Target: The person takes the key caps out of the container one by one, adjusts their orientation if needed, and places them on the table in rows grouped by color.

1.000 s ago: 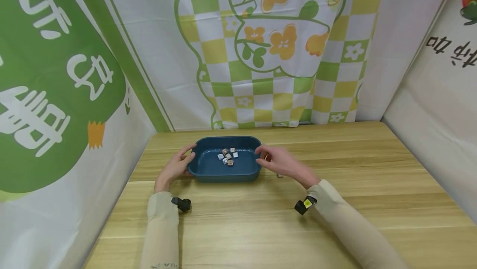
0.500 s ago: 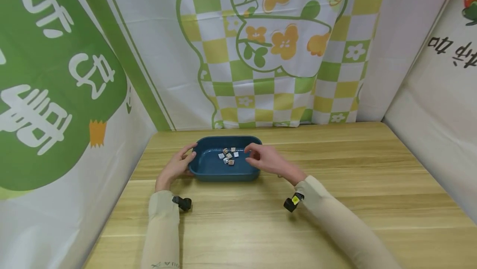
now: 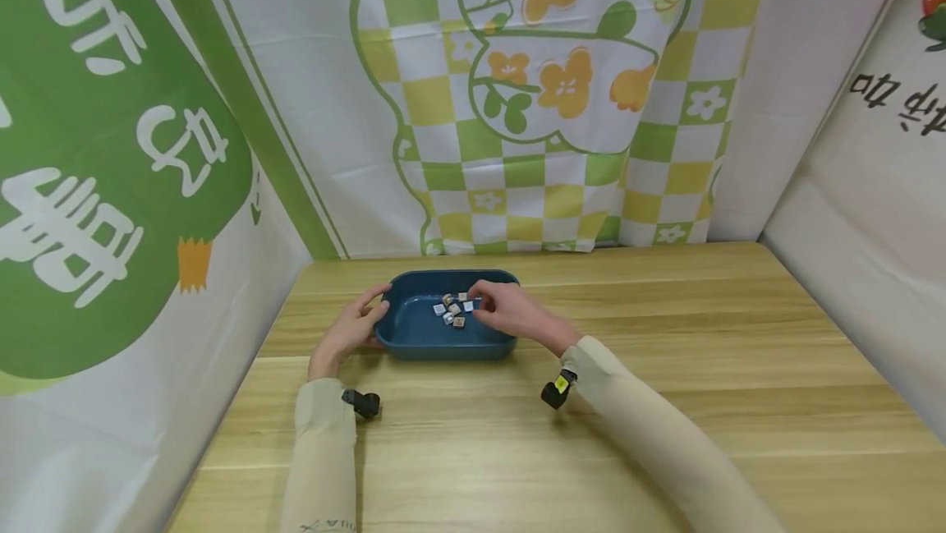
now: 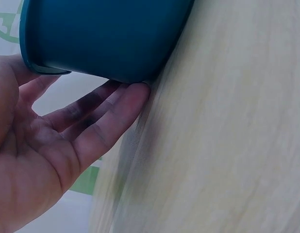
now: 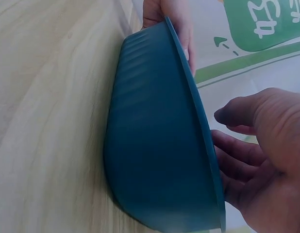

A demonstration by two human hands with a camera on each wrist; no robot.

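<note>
A deep dark-blue rectangular dish [image 3: 443, 351] with rounded corners stands on the table. Several small white and tan cubes [image 3: 454, 310] lie in a loose cluster on its floor, their faces marked too small to read. My left hand [image 3: 347, 332] holds the dish's left end, thumb at the rim and fingers [image 4: 111, 121] against the lower outside wall. My right hand [image 3: 513, 311] hovers over the dish's right half, beside the cubes. Its thumb and bent fingers are apart, and nothing shows between them; the dish wall [image 5: 155, 136] hides some fingertips in the right wrist view.
The dish sits toward the back of a light wood-grain table [image 3: 458, 451]. Patterned cloth [image 3: 517, 213] hangs behind it, with more cloth at both sides. Each wrist wears a small black camera, one on the left wrist [image 3: 362, 403] and one on the right [image 3: 557, 389].
My right hand has moved left from the dish's right rim to above the cubes. A small cube seen earlier on the table near the right wrist is now hidden. The left hand stays put.
</note>
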